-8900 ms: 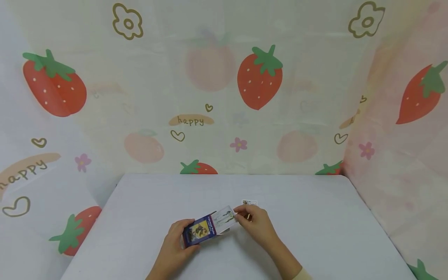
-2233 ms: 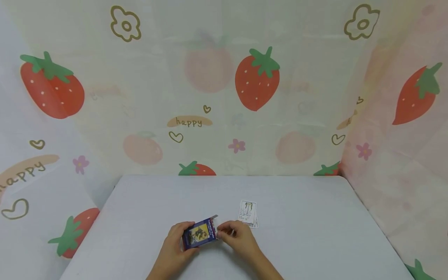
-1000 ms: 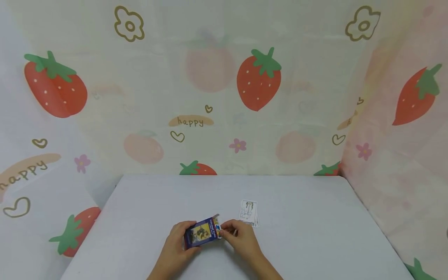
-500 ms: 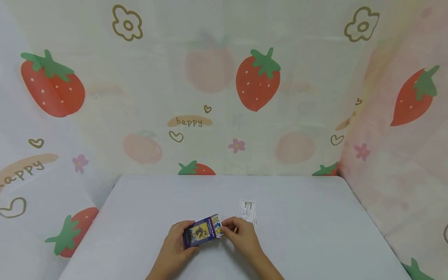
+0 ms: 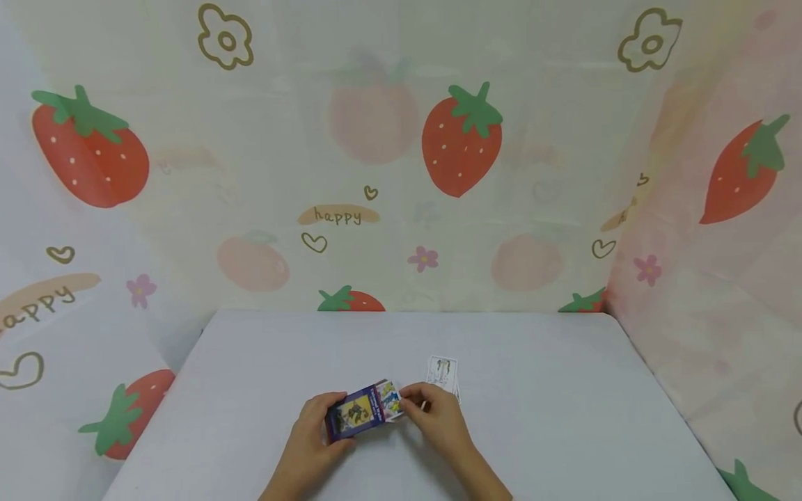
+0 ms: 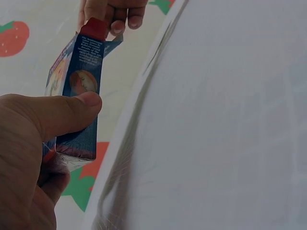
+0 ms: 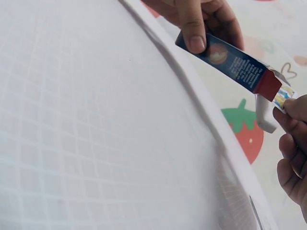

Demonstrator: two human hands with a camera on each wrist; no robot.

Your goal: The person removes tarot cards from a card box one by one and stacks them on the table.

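Note:
A dark blue tarot card box (image 5: 355,415), its flaps open at the right end, is tilted up toward the right in the head view. My left hand (image 5: 316,435) grips it by its long sides, thumb along the narrow blue side (image 6: 79,120). From the open end sticks out a colourful card (image 5: 389,399), roughly a third of it showing. My right hand (image 5: 437,417) pinches that card's outer edge between thumb and index finger, as the right wrist view also shows (image 7: 295,120). Just behind the right hand, a few white-bordered cards (image 5: 442,371) lie loosely stacked face up, partly covered.
A white cloth-covered table (image 5: 564,403) spreads around the hands. Behind it hangs a curtain (image 5: 376,257) printed with strawberries, and similar sheets close in the left and right sides.
Earlier a different, pale card was being drawn out; it now seems to lie on the stack. Since then the colourful card has slid farther out of the box as the right hand moved right.

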